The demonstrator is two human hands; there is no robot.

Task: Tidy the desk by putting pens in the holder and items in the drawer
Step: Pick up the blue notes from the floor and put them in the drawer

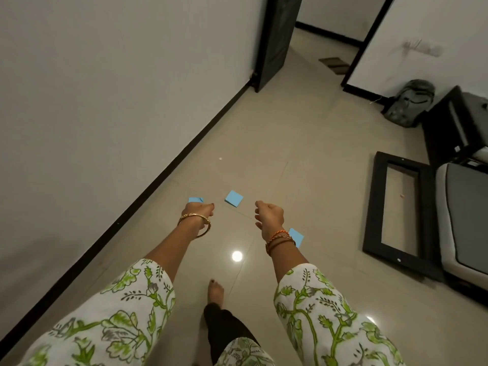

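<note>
Reaching over the tiled floor, the left hand and right hand hang with loosely curled fingers, holding nothing. Three blue sticky notes lie below them.

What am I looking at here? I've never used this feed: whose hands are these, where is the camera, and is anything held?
There is one picture, from a wide-angle camera on a person's head, looking forward and down. The left hand and right hand are the person's own bare hands, stretched out over a tiled floor, fingers loosely curled, holding nothing that shows. Three blue sticky notes lie on the floor: one beyond the left hand, one between the hands, one partly hidden by the right wrist. A black frame lies at right. No desk, pen holder or drawer shows.
</note>
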